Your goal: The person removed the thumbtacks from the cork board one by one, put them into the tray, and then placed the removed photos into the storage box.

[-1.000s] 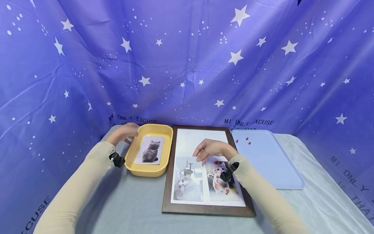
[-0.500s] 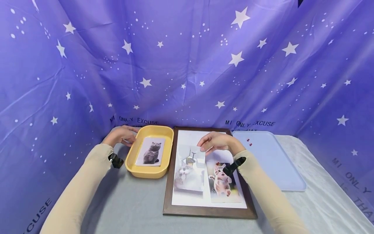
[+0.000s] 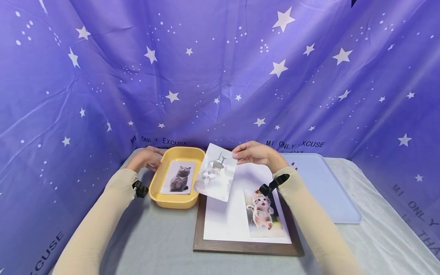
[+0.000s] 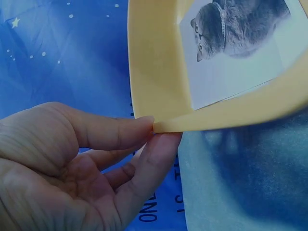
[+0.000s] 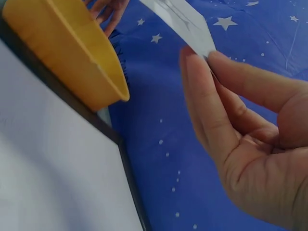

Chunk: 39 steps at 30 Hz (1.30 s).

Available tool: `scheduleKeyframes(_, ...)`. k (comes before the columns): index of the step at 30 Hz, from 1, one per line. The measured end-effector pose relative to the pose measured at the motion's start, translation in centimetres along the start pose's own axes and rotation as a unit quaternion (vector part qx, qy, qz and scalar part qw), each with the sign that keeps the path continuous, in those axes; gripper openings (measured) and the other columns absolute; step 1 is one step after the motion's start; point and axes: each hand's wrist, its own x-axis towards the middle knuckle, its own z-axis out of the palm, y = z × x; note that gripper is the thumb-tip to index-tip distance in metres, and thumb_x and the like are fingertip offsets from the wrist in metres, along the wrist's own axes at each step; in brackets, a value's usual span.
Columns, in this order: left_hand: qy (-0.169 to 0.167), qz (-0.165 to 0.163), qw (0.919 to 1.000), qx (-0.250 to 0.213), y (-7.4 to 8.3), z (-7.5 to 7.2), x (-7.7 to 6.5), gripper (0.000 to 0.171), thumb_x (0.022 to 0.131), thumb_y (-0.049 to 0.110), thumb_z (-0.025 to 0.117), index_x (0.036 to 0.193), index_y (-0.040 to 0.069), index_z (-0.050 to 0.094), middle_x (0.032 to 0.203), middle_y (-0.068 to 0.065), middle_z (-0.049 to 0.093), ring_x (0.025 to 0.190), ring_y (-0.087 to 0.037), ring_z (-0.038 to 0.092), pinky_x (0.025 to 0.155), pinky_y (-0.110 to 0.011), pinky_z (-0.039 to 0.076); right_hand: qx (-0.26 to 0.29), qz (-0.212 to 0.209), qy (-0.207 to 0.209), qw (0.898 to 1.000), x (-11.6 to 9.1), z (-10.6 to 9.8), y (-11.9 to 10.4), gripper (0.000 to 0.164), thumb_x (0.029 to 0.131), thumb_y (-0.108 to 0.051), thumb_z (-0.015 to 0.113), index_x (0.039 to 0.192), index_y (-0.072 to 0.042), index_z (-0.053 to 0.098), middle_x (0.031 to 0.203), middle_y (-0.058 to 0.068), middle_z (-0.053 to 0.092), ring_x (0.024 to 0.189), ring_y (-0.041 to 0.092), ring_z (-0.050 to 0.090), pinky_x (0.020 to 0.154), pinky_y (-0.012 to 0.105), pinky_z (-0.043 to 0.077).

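My right hand (image 3: 254,153) pinches the upper right corner of a pale photo of a white cat (image 3: 215,173). The photo is tilted and raised, overlapping the yellow tray's right rim and the framed board in the head view. With thumb and fingers my left hand (image 4: 96,159) pinches the rim of the yellow tray (image 4: 156,62) at its far left corner. A photo of a grey cat (image 3: 179,177) lies inside that tray. On the white board with a dark wooden frame (image 3: 247,247) lies a kitten photo (image 3: 264,215), with red pushpins (image 3: 257,192) at its top.
A light blue tray (image 3: 319,187) stands right of the framed board, with red pushpins (image 3: 294,166) near its far left corner; my right forearm covers part of it. A grey cloth (image 3: 165,240) covers the table. Behind hangs a purple star-printed curtain (image 3: 213,68).
My right hand has lifted the white cat photo off the board and carried it up and left, toward the yellow tray, tilting it. The left hand stays at the tray's rim.
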Motion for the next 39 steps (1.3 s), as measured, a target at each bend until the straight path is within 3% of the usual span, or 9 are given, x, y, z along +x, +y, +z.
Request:
scheduleKeyframes(8,0.006,-0.001,1.0,-0.001,-0.3,0.0,0.0,0.057,0.088,-0.01,0.059,0.145,-0.007,0.049,0.109,-0.017,0.065,0.086,-0.018,0.065,0.079,-0.036,0.065,0.062,-0.009,0.032,0.998,1.3,0.9,-1.7,0.034,0.1,0.01,0.052,0.087,-0.012,0.073,0.086,-0.001,0.07,0.077,0.011,0.071,0.081,0.024,0.062)
scheduleKeyframes(21,-0.02,-0.005,0.9998,-0.004,-0.5,-0.6,0.0,0.041,0.092,-0.006,0.059,0.133,-0.011,0.057,0.11,-0.018,0.072,0.093,-0.02,0.07,0.085,-0.038,0.064,0.073,0.011,0.09,0.993,4.1,2.8,-3.1,0.016,0.099,0.005,0.06,0.094,-0.007,0.069,0.092,0.002,0.069,0.088,0.016,0.071,0.089,0.031,0.062)
scheduleKeyframes(32,-0.024,-0.016,0.9996,-0.003,-0.5,-0.7,0.6,0.035,0.093,-0.006,0.058,0.128,-0.009,0.057,0.113,-0.019,0.069,0.097,-0.024,0.07,0.083,-0.037,0.064,0.067,0.009,0.103,0.992,6.0,4.3,-4.0,0.009,0.098,0.004,0.061,0.103,-0.002,0.066,0.089,0.002,0.07,0.085,0.015,0.069,0.096,0.033,0.06)
scheduleKeyframes(39,-0.029,-0.013,0.9995,-0.007,-0.5,-0.9,0.9,0.032,0.093,-0.007,0.058,0.125,-0.009,0.057,0.106,-0.015,0.069,0.093,-0.02,0.07,0.083,-0.036,0.064,0.056,0.013,0.11,0.992,7.2,5.6,-4.3,0.009,0.096,0.006,0.063,0.101,0.0,0.069,0.096,0.006,0.068,0.084,0.017,0.069,0.107,0.043,0.053)
